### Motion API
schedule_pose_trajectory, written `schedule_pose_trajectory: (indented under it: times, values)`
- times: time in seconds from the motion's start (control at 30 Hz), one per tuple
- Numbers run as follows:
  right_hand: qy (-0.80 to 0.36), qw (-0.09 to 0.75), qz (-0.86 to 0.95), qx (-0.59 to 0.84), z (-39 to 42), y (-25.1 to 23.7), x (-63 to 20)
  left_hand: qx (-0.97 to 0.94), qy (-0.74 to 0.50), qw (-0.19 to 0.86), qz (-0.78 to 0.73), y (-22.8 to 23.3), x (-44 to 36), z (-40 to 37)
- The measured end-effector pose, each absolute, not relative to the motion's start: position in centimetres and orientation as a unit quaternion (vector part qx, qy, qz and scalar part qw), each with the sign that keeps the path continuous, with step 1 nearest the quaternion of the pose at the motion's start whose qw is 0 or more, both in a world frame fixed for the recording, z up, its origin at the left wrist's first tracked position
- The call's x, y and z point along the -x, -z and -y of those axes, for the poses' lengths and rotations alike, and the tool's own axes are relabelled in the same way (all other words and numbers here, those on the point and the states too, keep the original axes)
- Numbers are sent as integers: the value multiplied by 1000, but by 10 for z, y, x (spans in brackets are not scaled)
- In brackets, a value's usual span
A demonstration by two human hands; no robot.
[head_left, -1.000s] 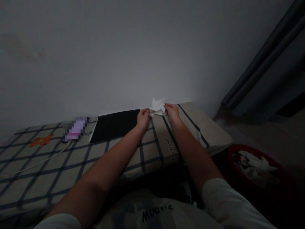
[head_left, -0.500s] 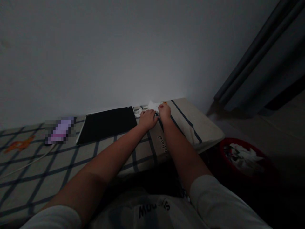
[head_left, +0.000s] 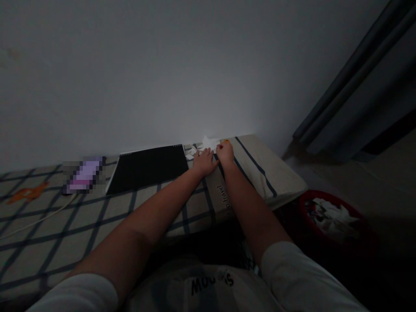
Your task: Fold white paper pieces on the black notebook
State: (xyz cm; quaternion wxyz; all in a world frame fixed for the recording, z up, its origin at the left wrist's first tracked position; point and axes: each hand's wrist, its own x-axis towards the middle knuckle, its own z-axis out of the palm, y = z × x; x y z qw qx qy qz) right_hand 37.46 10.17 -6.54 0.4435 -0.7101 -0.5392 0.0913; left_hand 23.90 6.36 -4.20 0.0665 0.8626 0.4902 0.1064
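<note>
Left hand [head_left: 204, 161] and right hand [head_left: 225, 151], both stretched far forward and nearly touching, lie palm-down on the white folded paper [head_left: 208, 143] at the far edge of the bed [head_left: 65, 225], close under the wall [head_left: 162, 65]. Fingers of both hands appear spread flat on the sheet rather than closed round it; the dim light hides any finer grip. The paper projects beyond the fingertips toward the wall, its points up and slightly left, with a few smaller white scraps [head_left: 190, 151] just to its left. The two hands are about equally near; the left covers the paper's near-left part, the right its right edge. Just left of the left hand lies a black notebook [head_left: 147, 168], its long side parallel to the wall. Farther left are a blurred purple object [head_left: 83, 175], a pale cable [head_left: 35, 220] and an orange mark [head_left: 27, 193] on the checked cover. To the right, on the floor, stands a red basket [head_left: 331, 216] holding white scraps; a dark curtain [head_left: 360, 86] hangs beyond it.
</note>
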Motion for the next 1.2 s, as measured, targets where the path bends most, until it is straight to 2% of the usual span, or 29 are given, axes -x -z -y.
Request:
schedule_pose_trajectory:
  times: [0.17,0.3,0.5,0.73,0.9,1.07,1.2]
  values:
    - [-63,492,550,672,-96,61,-375,-876,-147,64,-454,31,-212,-49]
    - [-47,506,579,638,-87,54,-369,-889,-172,33,-422,24,-151,-34]
    - [-12,398,756,520,-66,39,-336,-880,-190,25,-434,21,-30,-19]
    - [-85,177,916,350,-55,11,-237,-860,-119,80,-490,23,63,-24]
    - [-104,160,916,353,-56,26,-188,-843,-166,98,-502,41,80,-25]
    - [-149,150,916,342,-59,52,-196,-836,-215,116,-491,54,87,-23]
    - [-180,166,909,336,-64,54,-205,-831,-230,120,-492,55,89,-22]
